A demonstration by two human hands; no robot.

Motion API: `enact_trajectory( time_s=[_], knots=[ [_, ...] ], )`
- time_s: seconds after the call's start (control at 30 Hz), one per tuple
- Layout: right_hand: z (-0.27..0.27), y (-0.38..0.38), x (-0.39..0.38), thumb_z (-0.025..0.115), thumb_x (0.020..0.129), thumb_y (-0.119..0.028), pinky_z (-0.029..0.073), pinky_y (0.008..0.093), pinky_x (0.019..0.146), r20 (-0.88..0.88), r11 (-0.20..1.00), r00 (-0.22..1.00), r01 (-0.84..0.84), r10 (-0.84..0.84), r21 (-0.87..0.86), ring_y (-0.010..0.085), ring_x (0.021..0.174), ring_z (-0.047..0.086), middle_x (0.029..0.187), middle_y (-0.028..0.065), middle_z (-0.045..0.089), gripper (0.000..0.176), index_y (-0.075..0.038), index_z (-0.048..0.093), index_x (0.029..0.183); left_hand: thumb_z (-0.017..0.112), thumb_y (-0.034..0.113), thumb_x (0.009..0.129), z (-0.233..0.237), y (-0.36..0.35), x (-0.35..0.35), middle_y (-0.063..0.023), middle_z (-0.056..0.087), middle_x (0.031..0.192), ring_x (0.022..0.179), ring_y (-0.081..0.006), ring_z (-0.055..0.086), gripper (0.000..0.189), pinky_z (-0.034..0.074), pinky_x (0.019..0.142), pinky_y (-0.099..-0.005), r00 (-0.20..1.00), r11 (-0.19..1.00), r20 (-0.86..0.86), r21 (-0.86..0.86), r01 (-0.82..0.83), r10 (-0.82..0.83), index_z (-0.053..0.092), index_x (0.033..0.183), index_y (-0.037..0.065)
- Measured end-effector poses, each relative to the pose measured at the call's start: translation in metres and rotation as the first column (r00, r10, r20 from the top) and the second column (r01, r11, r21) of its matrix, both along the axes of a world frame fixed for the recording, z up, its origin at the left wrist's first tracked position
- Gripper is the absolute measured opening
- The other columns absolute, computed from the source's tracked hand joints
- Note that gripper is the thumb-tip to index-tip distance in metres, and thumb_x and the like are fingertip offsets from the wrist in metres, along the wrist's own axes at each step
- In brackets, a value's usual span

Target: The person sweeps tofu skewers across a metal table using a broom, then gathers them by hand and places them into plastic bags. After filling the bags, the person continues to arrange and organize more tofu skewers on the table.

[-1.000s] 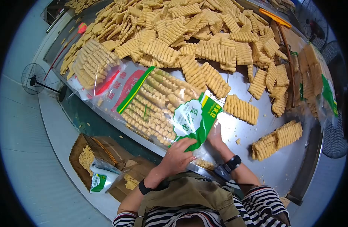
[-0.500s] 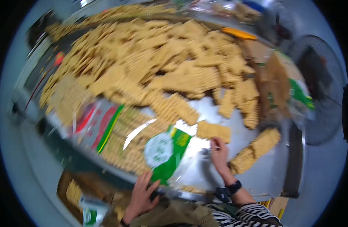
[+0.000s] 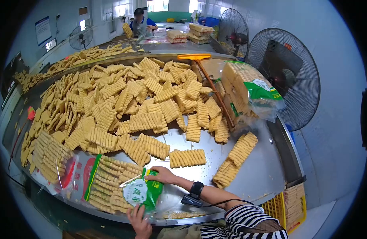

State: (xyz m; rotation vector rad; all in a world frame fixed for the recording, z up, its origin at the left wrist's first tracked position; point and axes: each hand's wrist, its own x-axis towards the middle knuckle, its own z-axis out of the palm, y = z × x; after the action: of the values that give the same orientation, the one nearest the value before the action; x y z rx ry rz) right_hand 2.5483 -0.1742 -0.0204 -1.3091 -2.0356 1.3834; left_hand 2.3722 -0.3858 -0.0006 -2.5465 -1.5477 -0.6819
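A clear plastic bag (image 3: 155, 194) with green and white print lies flat at the table's near edge, holding several rows of ridged yellow food pieces. My right hand (image 3: 161, 175) is closed on the green top corner of this bag, fingers over its edge. At the lower edge of the same bag, my left hand (image 3: 139, 221) has its fingers curled onto the plastic. A thin pale stick (image 3: 129, 181) lies across the bag. One loose ridged piece (image 3: 187, 158) rests beyond my right hand, and a stacked pair of pieces (image 3: 235, 160) is right of it.
A large heap of ridged pieces (image 3: 111, 95) covers the metal table (image 3: 263, 175). An orange-headed scraper (image 3: 194, 57) leans by a filled bag (image 3: 251, 85). A fan (image 3: 287, 75) stands right. A yellow crate (image 3: 276, 209) is below. Another person (image 3: 141, 24) works at the back.
My right hand has moved left from the loose piece to the bag's green corner. My left hand has its fingers on the bag's lower edge. The view has tilted up, showing more room.
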Motion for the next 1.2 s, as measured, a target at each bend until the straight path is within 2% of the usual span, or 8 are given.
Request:
enact_trajectory(
  time_s=[0.17,0.47,0.77,0.93,1.0,1.07,1.1,1.2],
  knots=[
    [0.031,-0.038,-0.009,0.062,0.083,-0.043,0.046,0.0305,0.083,-0.571,0.596,0.769,-0.324,-0.287,-0.735,0.0172,0.095,0.060,0.111,0.0067,0.062,0.050,-0.005,0.057,0.116,0.047,0.027,0.084,0.096,0.000,-0.016,-0.0216,0.062,0.100,0.097,-0.0387,0.056,0.037,0.040,0.089,-0.0493,0.620,0.959,0.783,0.143,-0.244,0.041,0.062,0.092,-0.006],
    [0.108,-0.112,-0.012,0.065,0.081,-0.020,0.051,0.0272,0.078,-0.604,0.171,0.643,-0.605,-0.471,-0.777,0.0137,0.093,0.060,0.107,0.0059,0.062,0.040,-0.003,0.054,0.115,0.055,0.014,0.077,0.176,-0.025,-0.065,-0.0137,0.056,0.087,0.080,-0.0302,0.053,0.023,0.045,0.077,-0.0395,0.578,0.906,0.722,-0.165,-0.389,0.380,0.055,0.091,-0.005],
    [0.268,-0.102,0.167,0.069,0.075,-0.010,0.048,0.0292,0.084,-0.797,0.908,0.520,-0.087,-0.309,-0.409,0.0168,0.096,0.058,0.109,0.0102,0.058,0.064,-0.003,0.037,0.129,0.049,0.017,0.085,0.264,0.026,0.020,-0.0073,0.050,0.081,0.075,-0.0206,0.047,0.023,0.041,0.075,-0.0323,0.416,0.976,0.899,-0.191,0.101,0.133,0.050,0.100,-0.001],
    [0.317,-0.084,0.289,0.070,0.071,-0.010,0.053,0.0318,0.077,-0.804,0.937,0.502,0.299,-0.318,-0.184,0.0176,0.084,0.062,0.098,0.0100,0.061,0.051,-0.002,0.048,0.116,0.046,0.018,0.090,0.309,0.118,0.133,-0.0038,0.046,0.079,0.072,-0.0153,0.043,0.023,0.040,0.074,-0.0284,0.023,0.693,0.994,-0.094,0.715,0.111,0.046,0.105,0.001],
    [0.342,-0.083,0.326,0.068,0.070,-0.014,0.052,0.0304,0.075,-0.822,0.859,0.420,0.489,-0.383,-0.150,0.0180,0.083,0.062,0.095,0.0089,0.062,0.049,-0.001,0.050,0.114,0.049,0.013,0.087,0.332,0.158,0.199,-0.0073,0.052,0.085,0.080,-0.0182,0.049,0.024,0.040,0.081,-0.0312,0.149,0.797,0.934,0.185,0.576,-0.325,0.050,0.106,-0.002],
    [0.350,-0.063,0.366,0.066,0.071,-0.019,0.052,0.0289,0.073,-0.836,0.821,0.442,0.571,-0.327,-0.019,0.0178,0.082,0.062,0.094,0.0089,0.061,0.049,-0.001,0.051,0.114,0.055,0.001,0.082,0.348,0.202,0.286,-0.0141,0.064,0.096,0.095,-0.0238,0.060,0.027,0.040,0.097,-0.0370,0.537,0.559,0.297,0.710,0.429,-0.789,0.056,0.107,-0.007],
    [0.350,-0.047,0.391,0.065,0.072,-0.019,0.052,0.0286,0.073,-0.835,0.808,0.460,0.588,-0.300,0.033,0.0176,0.082,0.062,0.094,0.0089,0.061,0.049,-0.001,0.050,0.115,0.057,-0.002,0.081,0.351,0.213,0.318,-0.0134,0.064,0.090,0.090,-0.0251,0.061,0.014,0.041,0.096,-0.0384,0.294,0.631,0.564,0.624,0.461,-0.772,0.063,0.093,-0.005],
    [0.340,0.018,0.467,0.062,0.074,-0.018,0.053,0.0295,0.073,-0.863,0.816,0.422,0.578,-0.276,0.022,0.0172,0.082,0.062,0.096,0.0096,0.062,0.047,-0.001,0.050,0.116,0.055,-0.003,0.083,0.349,0.280,0.380,-0.0092,0.057,0.077,0.077,-0.0191,0.052,0.006,0.042,0.081,-0.0322,0.289,0.582,0.515,0.608,0.540,-0.807,0.060,0.084,-0.001]
  ],
)
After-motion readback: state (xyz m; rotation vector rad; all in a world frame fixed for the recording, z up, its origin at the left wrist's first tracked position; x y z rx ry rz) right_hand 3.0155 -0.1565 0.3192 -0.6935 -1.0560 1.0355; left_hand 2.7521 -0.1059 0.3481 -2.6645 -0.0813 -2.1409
